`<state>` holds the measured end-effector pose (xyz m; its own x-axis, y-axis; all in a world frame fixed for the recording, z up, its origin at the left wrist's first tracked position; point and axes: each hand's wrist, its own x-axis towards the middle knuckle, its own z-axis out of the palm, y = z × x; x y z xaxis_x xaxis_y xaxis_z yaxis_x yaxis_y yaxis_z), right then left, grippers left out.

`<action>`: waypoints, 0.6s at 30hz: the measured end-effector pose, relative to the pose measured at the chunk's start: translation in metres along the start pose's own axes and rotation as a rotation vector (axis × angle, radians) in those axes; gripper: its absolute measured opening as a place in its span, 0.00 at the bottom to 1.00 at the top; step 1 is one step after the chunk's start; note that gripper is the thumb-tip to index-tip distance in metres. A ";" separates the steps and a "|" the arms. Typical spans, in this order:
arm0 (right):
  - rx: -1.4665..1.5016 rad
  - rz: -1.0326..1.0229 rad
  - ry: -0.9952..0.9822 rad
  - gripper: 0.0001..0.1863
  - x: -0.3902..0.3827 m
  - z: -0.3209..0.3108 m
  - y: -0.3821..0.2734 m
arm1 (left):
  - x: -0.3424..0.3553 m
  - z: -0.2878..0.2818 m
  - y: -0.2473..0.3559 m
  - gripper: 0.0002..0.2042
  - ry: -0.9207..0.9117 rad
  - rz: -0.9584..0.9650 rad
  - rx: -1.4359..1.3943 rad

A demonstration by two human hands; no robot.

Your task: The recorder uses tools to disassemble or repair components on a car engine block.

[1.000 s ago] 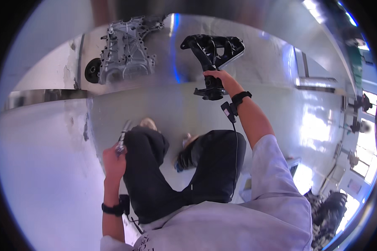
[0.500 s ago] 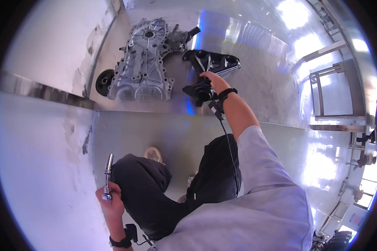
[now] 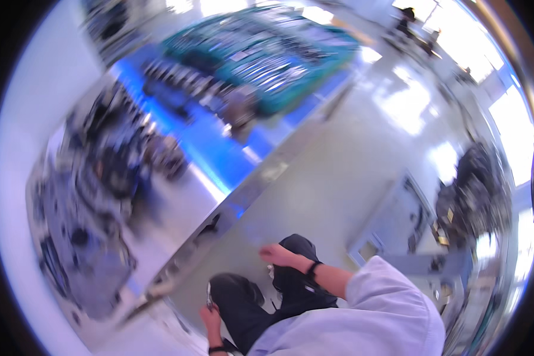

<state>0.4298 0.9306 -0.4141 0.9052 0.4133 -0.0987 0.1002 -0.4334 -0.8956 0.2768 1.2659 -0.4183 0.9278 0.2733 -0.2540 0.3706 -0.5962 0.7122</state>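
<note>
The person's left hand (image 3: 210, 319) is at seven o'clock, close by the outer side of the left leg, its fingers wrapped around a slim, shiny metal tool (image 3: 209, 293) that points up toward twelve. The right hand (image 3: 275, 254) sits at six o'clock, near the right knee (the blur smears the fingers, so whether they are opened out or curled in cannot be told). A black wristband (image 3: 313, 269) circles the right wrist. Dark trousers (image 3: 296, 291) and a pale shirt (image 3: 356, 323) fill the space around six.

From eight o'clock round to twelve runs a workbench (image 3: 181, 228), well apart from the right hand. On it, a grey metal casting (image 3: 95, 261) lies at eight, with a dark machine assembly (image 3: 113, 169) at nine. A bright blue surface (image 3: 210, 157) stretches at eleven, and a green tray (image 3: 270, 107) crowded with metal tools lies toward twelve. Over at three o'clock, beyond the floor (image 3: 332, 172), stands a dark, blurred mass of machinery (image 3: 471, 199).
</note>
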 end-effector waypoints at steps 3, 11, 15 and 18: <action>0.102 0.262 0.282 0.09 -0.132 -0.079 -0.062 | -0.007 -0.020 0.016 0.11 -0.167 -0.047 0.053; 0.287 1.096 0.507 0.11 -0.504 -0.127 -0.143 | -0.147 -0.109 0.083 0.06 -0.312 -0.097 -0.046; 0.431 1.347 0.553 0.11 -0.652 -0.170 -0.191 | -0.210 -0.197 0.174 0.14 -0.364 -0.311 -0.189; 0.514 1.377 0.883 0.13 -0.766 -0.201 -0.237 | -0.210 -0.265 0.244 0.14 -0.441 -0.244 -0.137</action>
<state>-0.2047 0.5559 -0.0392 0.1576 -0.6251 -0.7644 -0.8614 0.2915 -0.4160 0.1604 1.2633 -0.0176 0.7561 0.0305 -0.6538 0.5966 -0.4427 0.6693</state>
